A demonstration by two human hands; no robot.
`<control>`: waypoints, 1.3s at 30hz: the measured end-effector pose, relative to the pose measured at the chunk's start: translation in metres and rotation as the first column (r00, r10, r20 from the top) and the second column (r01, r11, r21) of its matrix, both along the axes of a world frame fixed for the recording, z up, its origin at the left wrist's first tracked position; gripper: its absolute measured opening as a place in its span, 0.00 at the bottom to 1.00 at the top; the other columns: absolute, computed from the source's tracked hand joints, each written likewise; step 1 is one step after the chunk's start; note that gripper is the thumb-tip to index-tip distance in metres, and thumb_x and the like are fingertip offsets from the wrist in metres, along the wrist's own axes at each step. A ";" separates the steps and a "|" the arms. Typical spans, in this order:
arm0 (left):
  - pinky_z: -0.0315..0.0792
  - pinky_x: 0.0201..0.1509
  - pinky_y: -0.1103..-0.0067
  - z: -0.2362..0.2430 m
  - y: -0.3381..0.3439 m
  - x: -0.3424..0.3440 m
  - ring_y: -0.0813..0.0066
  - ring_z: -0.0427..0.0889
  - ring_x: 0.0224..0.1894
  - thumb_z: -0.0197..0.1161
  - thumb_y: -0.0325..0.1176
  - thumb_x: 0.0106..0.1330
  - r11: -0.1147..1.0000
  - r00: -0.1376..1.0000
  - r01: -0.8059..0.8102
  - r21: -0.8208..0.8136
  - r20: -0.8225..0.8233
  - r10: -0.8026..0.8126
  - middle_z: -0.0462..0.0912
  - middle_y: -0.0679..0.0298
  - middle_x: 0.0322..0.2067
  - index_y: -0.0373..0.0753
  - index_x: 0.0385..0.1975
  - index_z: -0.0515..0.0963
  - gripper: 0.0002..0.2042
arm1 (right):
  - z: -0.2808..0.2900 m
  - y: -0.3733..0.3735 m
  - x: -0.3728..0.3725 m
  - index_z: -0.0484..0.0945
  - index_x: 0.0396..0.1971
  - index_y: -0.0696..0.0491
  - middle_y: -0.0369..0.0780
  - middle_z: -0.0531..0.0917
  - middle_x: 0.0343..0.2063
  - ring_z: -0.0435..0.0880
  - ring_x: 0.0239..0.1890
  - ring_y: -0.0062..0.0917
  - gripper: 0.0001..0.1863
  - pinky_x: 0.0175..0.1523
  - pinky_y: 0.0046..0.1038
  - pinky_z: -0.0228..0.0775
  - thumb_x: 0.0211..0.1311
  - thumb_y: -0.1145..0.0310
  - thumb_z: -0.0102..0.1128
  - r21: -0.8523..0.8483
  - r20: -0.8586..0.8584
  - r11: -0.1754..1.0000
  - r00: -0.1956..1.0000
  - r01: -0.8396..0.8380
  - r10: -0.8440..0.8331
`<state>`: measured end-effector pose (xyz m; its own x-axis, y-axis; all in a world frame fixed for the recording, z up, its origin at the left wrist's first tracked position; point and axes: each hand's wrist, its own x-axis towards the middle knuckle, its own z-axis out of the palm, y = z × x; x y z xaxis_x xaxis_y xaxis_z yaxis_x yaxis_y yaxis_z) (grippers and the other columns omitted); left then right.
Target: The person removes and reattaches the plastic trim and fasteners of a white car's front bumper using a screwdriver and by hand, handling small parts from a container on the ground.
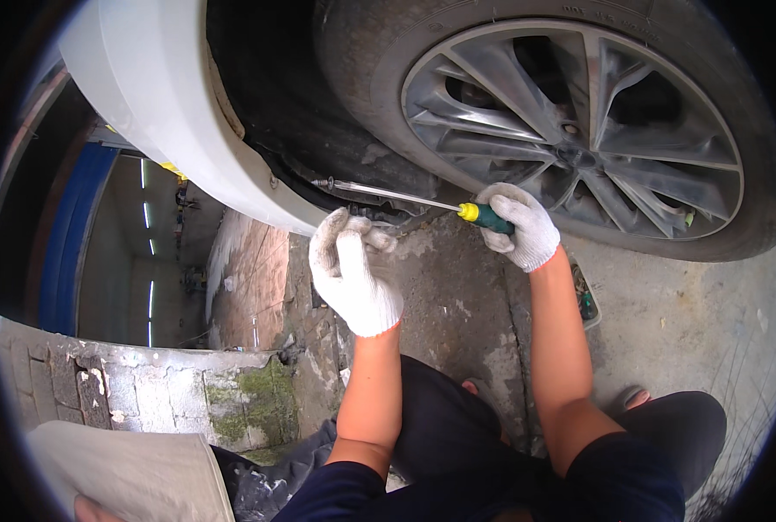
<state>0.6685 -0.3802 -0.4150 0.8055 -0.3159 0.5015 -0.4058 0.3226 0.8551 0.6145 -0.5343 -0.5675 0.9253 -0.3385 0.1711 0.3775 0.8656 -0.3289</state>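
With the clock face centred on the view, the right hand [520, 230], in a white knit glove with an orange cuff, sat just above 3 o'clock, its fingers closed round the green-and-yellow handle of a screwdriver [396, 194]. The tool lay between 12 and 2 o'clock for the most part, its bright shaft running from the handle toward 9 to 10 o'clock. At its tip showed a small dark screw-like fastener [322, 183], near the edge of a white body panel [157, 113] at 10 o'clock. The left hand [353, 274], gloved alike, was raised close by the centre toward 9 o'clock, below the shaft, with fingers bent; whether it pinched anything could not be told. A dark wheel-arch liner [266, 96] filled 11 o'clock, and a spoked wheel [579, 157] stood at 2 o'clock. A tray [593, 323] of small items rested on the ground past the right forearm, between 3 and 4 o'clock; a mossy block wall [157, 396] stood at 8.
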 end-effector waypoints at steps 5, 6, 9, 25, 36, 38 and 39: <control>0.75 0.48 0.66 -0.004 0.002 0.009 0.61 0.77 0.47 0.57 0.33 0.71 0.997 0.991 -0.079 -0.003 0.108 0.079 0.70 0.49 0.53 0.35 0.63 0.61 0.23 | -0.012 0.004 0.007 0.74 0.41 0.60 0.37 0.73 0.20 0.64 0.12 0.17 0.17 0.15 0.19 0.50 0.65 0.61 0.62 0.025 -0.070 0.999 0.997 0.022 -0.021; 0.76 0.50 0.63 -0.005 0.001 0.010 0.57 0.76 0.50 0.57 0.34 0.71 0.997 0.992 -0.068 -0.040 0.107 0.072 0.68 0.47 0.57 0.36 0.65 0.58 0.26 | -0.014 0.005 0.008 0.74 0.41 0.60 0.37 0.73 0.20 0.64 0.12 0.17 0.17 0.15 0.19 0.51 0.65 0.61 0.62 0.023 -0.088 0.999 0.996 0.023 -0.020; 0.70 0.62 0.55 -0.001 0.002 0.009 0.48 0.67 0.62 0.57 0.44 0.71 0.996 0.995 0.075 -0.058 0.067 -0.071 0.58 0.42 0.64 0.37 0.69 0.52 0.32 | -0.022 0.014 0.008 0.74 0.41 0.61 0.37 0.73 0.20 0.65 0.12 0.17 0.16 0.16 0.20 0.51 0.66 0.61 0.61 0.045 -0.132 0.998 0.990 -0.038 0.044; 0.79 0.55 0.62 0.023 -0.001 0.017 0.63 0.80 0.46 0.60 0.27 0.69 0.964 0.996 0.007 -0.267 -0.079 -0.030 0.78 0.56 0.44 0.33 0.48 0.70 0.12 | 0.034 -0.003 0.013 0.80 0.42 0.56 0.35 0.81 0.27 0.76 0.25 0.15 0.23 0.29 0.18 0.67 0.61 0.50 0.67 -0.685 -0.326 0.490 0.828 -0.540 0.456; 0.82 0.49 0.73 -0.153 -0.081 -0.133 0.64 0.85 0.44 0.58 0.22 0.69 0.865 0.578 0.497 0.069 -0.770 -0.270 0.82 0.52 0.44 0.31 0.50 0.72 0.11 | -0.037 -0.072 -0.259 0.85 0.36 0.50 0.47 0.85 0.28 0.85 0.34 0.43 0.22 0.42 0.38 0.77 0.52 0.46 0.68 -0.539 -0.666 -0.266 0.597 -0.800 -0.448; 0.81 0.48 0.75 -0.189 -0.102 -0.160 0.66 0.85 0.43 0.58 0.22 0.69 0.852 0.481 0.521 0.053 -0.843 -0.242 0.83 0.54 0.43 0.32 0.47 0.73 0.09 | -0.059 -0.056 -0.293 0.83 0.35 0.51 0.47 0.85 0.27 0.84 0.34 0.45 0.21 0.42 0.39 0.77 0.52 0.48 0.69 -0.477 -0.663 -0.126 0.450 -0.870 -0.598; 0.81 0.47 0.75 -0.209 -0.112 -0.176 0.67 0.85 0.42 0.57 0.23 0.70 0.857 0.452 0.514 0.039 -0.861 -0.233 0.84 0.55 0.43 0.32 0.47 0.73 0.09 | -0.077 -0.049 -0.308 0.83 0.35 0.50 0.47 0.85 0.28 0.84 0.35 0.45 0.21 0.42 0.39 0.77 0.52 0.47 0.69 -0.450 -0.709 0.007 0.352 -0.893 -0.610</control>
